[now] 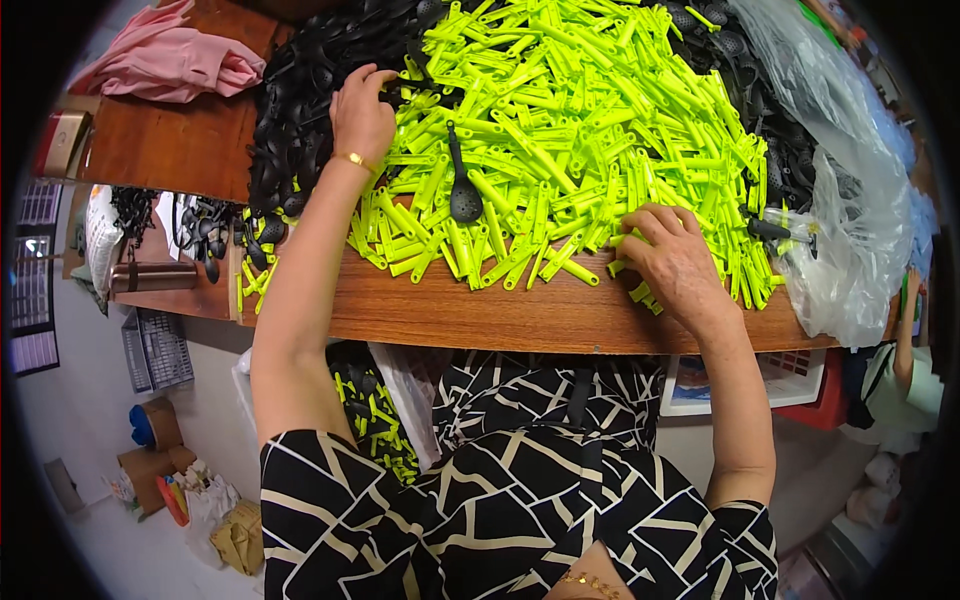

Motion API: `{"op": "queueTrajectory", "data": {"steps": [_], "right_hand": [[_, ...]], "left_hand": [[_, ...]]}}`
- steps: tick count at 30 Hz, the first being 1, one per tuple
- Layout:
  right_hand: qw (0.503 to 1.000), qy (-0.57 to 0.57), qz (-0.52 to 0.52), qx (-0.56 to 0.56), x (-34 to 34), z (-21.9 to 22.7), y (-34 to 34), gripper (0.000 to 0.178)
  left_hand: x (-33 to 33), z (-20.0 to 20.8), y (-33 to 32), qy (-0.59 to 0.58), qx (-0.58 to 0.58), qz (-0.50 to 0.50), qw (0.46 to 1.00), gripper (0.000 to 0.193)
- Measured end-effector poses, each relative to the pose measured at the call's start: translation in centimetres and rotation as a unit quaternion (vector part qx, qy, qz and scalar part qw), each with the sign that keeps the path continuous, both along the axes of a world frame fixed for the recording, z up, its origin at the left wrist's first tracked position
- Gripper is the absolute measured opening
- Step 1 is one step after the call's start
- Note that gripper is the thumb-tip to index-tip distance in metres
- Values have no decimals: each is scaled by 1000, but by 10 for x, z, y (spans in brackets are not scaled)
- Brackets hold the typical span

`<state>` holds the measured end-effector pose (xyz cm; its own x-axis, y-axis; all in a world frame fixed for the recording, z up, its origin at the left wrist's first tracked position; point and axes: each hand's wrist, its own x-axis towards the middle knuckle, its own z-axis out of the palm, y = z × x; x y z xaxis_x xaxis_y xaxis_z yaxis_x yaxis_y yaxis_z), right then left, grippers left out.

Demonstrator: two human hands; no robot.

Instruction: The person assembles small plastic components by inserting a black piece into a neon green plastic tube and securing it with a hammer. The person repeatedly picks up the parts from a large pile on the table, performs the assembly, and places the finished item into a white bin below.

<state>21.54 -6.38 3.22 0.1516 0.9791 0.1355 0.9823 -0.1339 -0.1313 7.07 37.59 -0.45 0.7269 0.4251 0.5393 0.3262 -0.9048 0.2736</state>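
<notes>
Left hand [362, 112] reaches far, fingers curled loosely into the glossy black plastic spoons [300, 110], grip unclear. Right hand [675, 262] rests w/ fingers bent on slim neon-green plastic handles [570, 130] heaped on the wood table [480, 315]. Clear crinkly bag [850, 200] at right holds more black pcs.

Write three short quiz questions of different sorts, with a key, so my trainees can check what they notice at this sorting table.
1. True or false: the left hand rests where the black spoons meet the green pile.
2. Which colour are the plastic pieces heaped at mid-table? A) orange B) lime green C) white
3. What lies on top of the green pile, between the hands?

Key:
1. True.
2. B.
3. A single black slotted spoon; the right hand presses on green pieces near the edge of the wooden table.
</notes>
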Motion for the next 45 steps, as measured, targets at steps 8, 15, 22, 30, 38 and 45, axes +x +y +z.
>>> {"op": "queueTrajectory", "data": {"steps": [8, 15, 22, 30, 38, 45], "right_hand": [[985, 100, -78, 118, 1, -23, -3, 20], [727, 547, -204, 361, -20, -26, -18, 7], [885, 327, -98, 318, -25, 24, -8, 15], [923, 281, -18, 261, -29, 58, -7, 17], [936, 267, -45, 223, -36, 57, -9, 17], [945, 249, -61, 204, -40, 54, -11, 20]], "left_hand": [[-10, 12, -122, 91, -13, 9, 996, 26], [4, 17, -145, -166, -283, -94, 940, 14], [-24, 40, -237, -13, -687, -218, 693, 28], [-41, 70, -272, 66, -351, -231, 905, 16], [-48, 64, -279, 43, -323, -241, 914, 16], [-51, 64, -281, 40, -296, -258, 919, 14]]}}
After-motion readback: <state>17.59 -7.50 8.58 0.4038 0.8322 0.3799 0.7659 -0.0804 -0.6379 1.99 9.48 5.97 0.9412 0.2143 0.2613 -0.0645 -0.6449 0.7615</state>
